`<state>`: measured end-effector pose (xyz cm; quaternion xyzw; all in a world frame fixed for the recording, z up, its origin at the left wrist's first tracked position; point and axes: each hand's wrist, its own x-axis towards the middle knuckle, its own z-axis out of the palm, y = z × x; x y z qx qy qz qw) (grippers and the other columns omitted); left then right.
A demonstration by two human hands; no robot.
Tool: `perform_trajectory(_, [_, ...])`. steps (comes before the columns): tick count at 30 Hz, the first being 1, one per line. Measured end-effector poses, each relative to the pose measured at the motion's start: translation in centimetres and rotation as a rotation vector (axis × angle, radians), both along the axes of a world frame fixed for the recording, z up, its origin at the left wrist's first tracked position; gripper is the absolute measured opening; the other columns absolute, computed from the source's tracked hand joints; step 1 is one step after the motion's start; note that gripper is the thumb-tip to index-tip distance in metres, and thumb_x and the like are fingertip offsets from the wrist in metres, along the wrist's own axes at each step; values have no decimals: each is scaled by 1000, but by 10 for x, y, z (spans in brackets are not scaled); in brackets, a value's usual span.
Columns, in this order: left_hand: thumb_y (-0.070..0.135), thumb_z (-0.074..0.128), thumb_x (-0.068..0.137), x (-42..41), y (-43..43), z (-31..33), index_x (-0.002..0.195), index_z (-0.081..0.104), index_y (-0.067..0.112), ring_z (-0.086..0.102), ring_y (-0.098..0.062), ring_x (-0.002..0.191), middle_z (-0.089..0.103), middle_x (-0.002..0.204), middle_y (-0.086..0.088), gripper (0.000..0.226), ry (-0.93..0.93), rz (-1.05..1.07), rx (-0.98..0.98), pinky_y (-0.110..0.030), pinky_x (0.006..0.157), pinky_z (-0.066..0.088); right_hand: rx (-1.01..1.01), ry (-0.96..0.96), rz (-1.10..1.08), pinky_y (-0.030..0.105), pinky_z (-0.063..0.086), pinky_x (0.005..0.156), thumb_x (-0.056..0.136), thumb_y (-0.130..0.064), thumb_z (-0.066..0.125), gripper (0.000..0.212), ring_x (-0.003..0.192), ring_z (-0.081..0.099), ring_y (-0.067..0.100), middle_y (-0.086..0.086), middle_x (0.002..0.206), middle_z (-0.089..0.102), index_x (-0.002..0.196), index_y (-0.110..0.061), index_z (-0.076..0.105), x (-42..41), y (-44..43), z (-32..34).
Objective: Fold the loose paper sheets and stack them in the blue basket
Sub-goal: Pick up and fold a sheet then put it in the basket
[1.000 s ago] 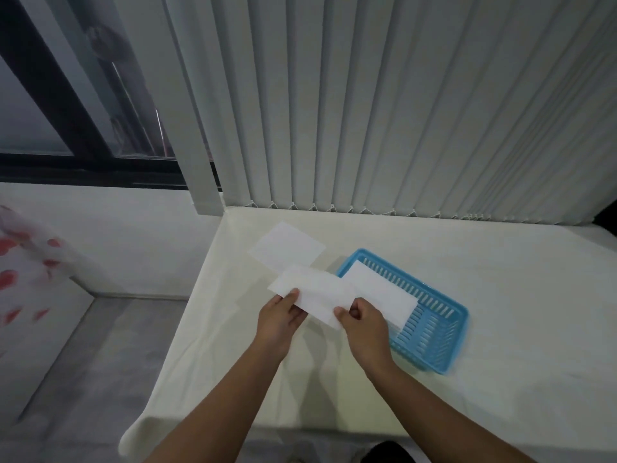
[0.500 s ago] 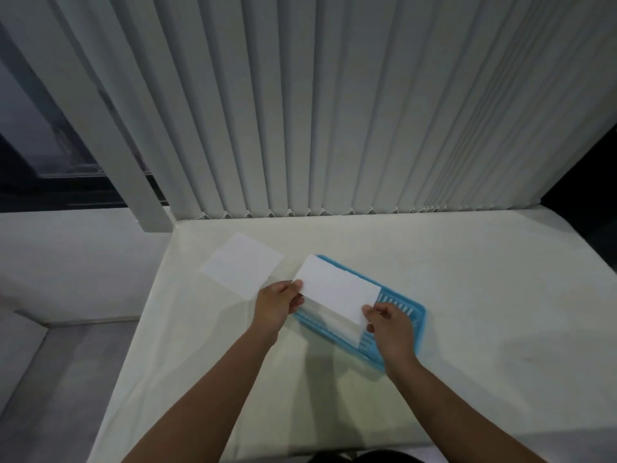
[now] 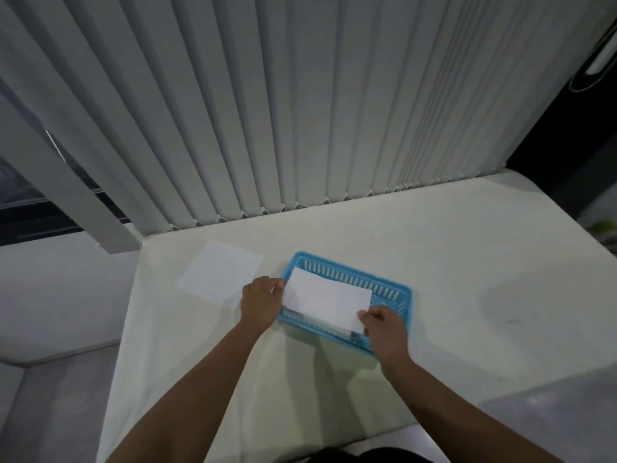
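Note:
A folded white paper sheet (image 3: 325,300) lies over the blue slotted basket (image 3: 384,283), held at both ends. My left hand (image 3: 262,300) pinches its left edge at the basket's left rim. My right hand (image 3: 384,330) pinches its near right corner over the basket's front edge. Another folded sheet shows faintly beneath it inside the basket. A loose flat white sheet (image 3: 220,275) rests on the table to the left of the basket, just beyond my left hand.
The table (image 3: 467,269) wears a cream cloth. Vertical white blinds (image 3: 300,111) hang along its far edge. The table's left edge drops to a grey floor (image 3: 50,396). A dark window (image 3: 20,208) sits at the far left.
Both hands carried the folded sheet from in front of the basket to above it and lowered it toward the inside. The camera view swung right.

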<state>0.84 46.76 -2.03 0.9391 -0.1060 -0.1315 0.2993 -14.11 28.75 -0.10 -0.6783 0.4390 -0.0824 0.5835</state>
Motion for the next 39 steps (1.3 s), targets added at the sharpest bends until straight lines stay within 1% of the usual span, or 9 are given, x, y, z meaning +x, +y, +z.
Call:
perform_trajectory(5, [6, 33, 94, 12, 1, -5, 117, 67, 20, 56, -23, 104, 57, 94, -6, 43, -18, -77, 75, -33, 101, 34, 12, 7, -40, 31, 45, 69, 86, -16, 67, 13, 62, 57, 18, 4, 62, 61, 75, -11, 64, 4, 6, 2])
perform_trajectory(9, [-1, 31, 93, 17, 5, -8, 126, 60, 22, 56, -25, 107, 60, 105, -10, 50, 12, -100, 73, -34, 99, 39, 24, -13, -65, 26, 44, 57, 87, -13, 66, 10, 58, 56, 17, 5, 64, 61, 83, -4, 65, 7, 14, 5])
perform_trajectory(11, [-2, 28, 93, 19, 8, -10, 127, 60, 23, 56, -29, 105, 57, 99, -13, 53, 38, -117, 58, -36, 100, 40, 31, -20, -74, 24, 42, 54, 87, -12, 65, 10, 57, 55, 17, 6, 63, 60, 83, -3, 65, 8, 18, 6])
perform_trajectory(14, [0, 23, 94, 24, 12, -11, 128, 59, 28, 54, -31, 101, 40, 87, -3, 57, 41, -175, 87, -36, 102, 39, 20, -13, -65, 28, 43, 61, 87, -14, 65, 11, 60, 57, 20, 5, 62, 60, 82, -4, 65, 12, 20, 6])
perform_trajectory(17, [2, 22, 96, 26, 14, -10, 128, 60, 29, 52, -36, 104, 37, 86, -3, 56, 53, -226, 96, -41, 103, 40, -2, 7, -48, 35, 49, 73, 87, -17, 65, 11, 72, 62, 25, 6, 74, 66, 86, -5, 66, 15, 21, 5])
perform_trajectory(20, [5, 21, 97, 28, 14, -12, 128, 60, 29, 50, -39, 110, 46, 95, -15, 55, 72, -233, 97, -43, 103, 41, -24, 27, -48, 42, 50, 84, 86, -17, 65, 9, 83, 66, 30, 8, 83, 68, 84, -8, 66, 15, 20, 2])
perform_trajectory(27, [1, 20, 96, 27, 16, -12, 129, 58, 29, 50, -35, 108, 39, 89, -6, 58, 75, -233, 80, -38, 104, 38, -36, 37, -52, 43, 50, 85, 86, -18, 65, 10, 85, 67, 32, 4, 80, 67, 78, -12, 64, 16, 20, 0])
perform_trajectory(33, [6, 20, 97, 26, 16, -11, 128, 60, 30, 42, -41, 122, 50, 125, -20, 56, 128, -227, 56, -44, 102, 43, -73, 66, -16, 42, 51, 88, 87, -20, 65, 11, 87, 66, 29, 8, 89, 70, 89, -10, 67, 21, 19, -3])
perform_trajectory(39, [5, 25, 97, 27, 15, -10, 128, 60, 27, 46, -44, 118, 48, 130, -26, 51, 105, -229, 84, -44, 100, 44, -78, 79, -45, 29, 43, 66, 83, -29, 70, 16, 73, 63, 18, -2, 74, 67, 77, -15, 66, 18, 16, -8])
